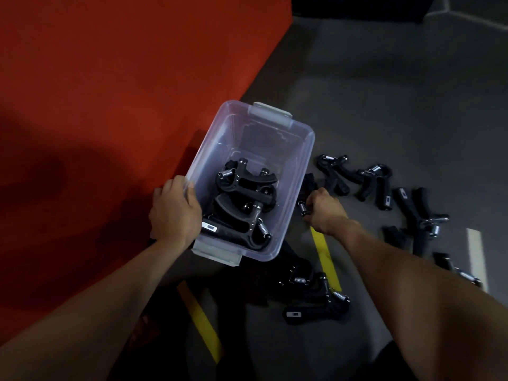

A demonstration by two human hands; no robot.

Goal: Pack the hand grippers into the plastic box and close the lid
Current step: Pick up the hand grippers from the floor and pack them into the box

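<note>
A clear plastic box (299, 166) with grey latches stands open on the dark floor, with no lid on it. Several black hand grippers (244, 199) with metal springs lie piled in its near half. My left hand (174, 213) grips the box's left rim. My right hand (325, 209) is closed around a black hand gripper (305, 192) on the floor just right of the box. More hand grippers (365, 180) lie scattered on the floor to the right, and others (316, 298) sit in front of the box.
A large red block (110, 92) rises along the box's left side. Yellow tape strips (325, 257) and a white strip (477, 257) mark the grey floor. No lid is in view.
</note>
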